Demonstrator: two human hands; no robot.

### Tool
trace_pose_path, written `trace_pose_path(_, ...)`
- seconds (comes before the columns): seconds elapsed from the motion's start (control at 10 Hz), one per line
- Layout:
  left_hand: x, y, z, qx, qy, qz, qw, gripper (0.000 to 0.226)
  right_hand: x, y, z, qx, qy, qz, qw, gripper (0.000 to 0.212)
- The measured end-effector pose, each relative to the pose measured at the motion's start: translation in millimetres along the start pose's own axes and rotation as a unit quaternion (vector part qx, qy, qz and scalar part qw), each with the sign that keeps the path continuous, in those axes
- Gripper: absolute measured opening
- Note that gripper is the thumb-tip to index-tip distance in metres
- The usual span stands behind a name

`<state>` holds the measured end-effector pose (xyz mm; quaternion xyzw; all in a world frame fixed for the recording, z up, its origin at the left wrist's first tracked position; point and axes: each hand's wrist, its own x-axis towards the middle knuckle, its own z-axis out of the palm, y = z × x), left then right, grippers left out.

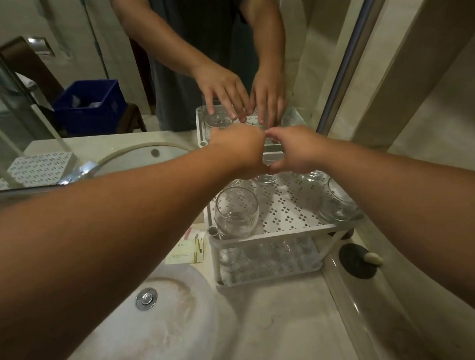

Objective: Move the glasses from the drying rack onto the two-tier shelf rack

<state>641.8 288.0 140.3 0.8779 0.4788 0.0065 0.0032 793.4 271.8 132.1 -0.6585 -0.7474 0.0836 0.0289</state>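
Observation:
The white two-tier shelf rack (271, 234) stands on the counter against the mirror. Its perforated top tier holds a clear round glass (236, 212) at the front left and another glass (338, 202) at the right edge. More glasses (277, 249) sit on the lower tier. Both my hands reach to the back of the top tier. My left hand (239, 149) covers a glass there, fingers spread over it in the mirror. My right hand (292, 149) curls thumb and forefinger round a glass (270, 154) between the hands. Two further glass bases (311, 175) show under my wrists.
A pale sink basin (169, 319) with a chrome drain (146, 298) lies in front of the rack. Small sachets (190, 250) lie left of the rack, and a black round object (357, 259) with a pebble lies right. A white perforated tray (40, 168) sits far left.

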Motion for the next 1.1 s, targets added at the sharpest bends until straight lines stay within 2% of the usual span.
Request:
trace_pose_path(0.2,4.3,-1.7,10.3,0.026,-0.021,-0.021,0.999,0.063,5.6,-3.5,-1.1,-0.026,-0.029,0.024,0.999,0.078)
trace_pose_path(0.3,5.9,-1.7,10.2,0.039,-0.017,-0.007,0.999,0.065,4.7,-2.7,-3.2,-0.045,-0.040,0.022,0.998,0.083)
trace_pose_path(0.5,3.6,2.6,7.5,0.013,-0.017,-0.001,1.000,0.052,-5.3,1.4,-4.8,-0.069,-0.047,0.013,0.996,0.070)
trace_pose_path(0.7,-2.5,10.9,6.2,-0.004,-0.016,-0.002,1.000,0.058,-17.0,2.9,-4.5,-0.061,-0.060,0.010,0.996,0.086)
trace_pose_path(1.0,-17.0,16.6,7.0,-0.005,-0.010,-0.003,1.000,0.059,-34.9,-2.5,0.2,-0.049,-0.059,0.032,0.997,0.091)
trace_pose_path(1.1,-20.6,14.2,1.5,-0.033,-0.007,0.008,0.999,0.060,-40.6,-7.6,-1.8,-0.025,-0.044,0.033,0.998,0.099)
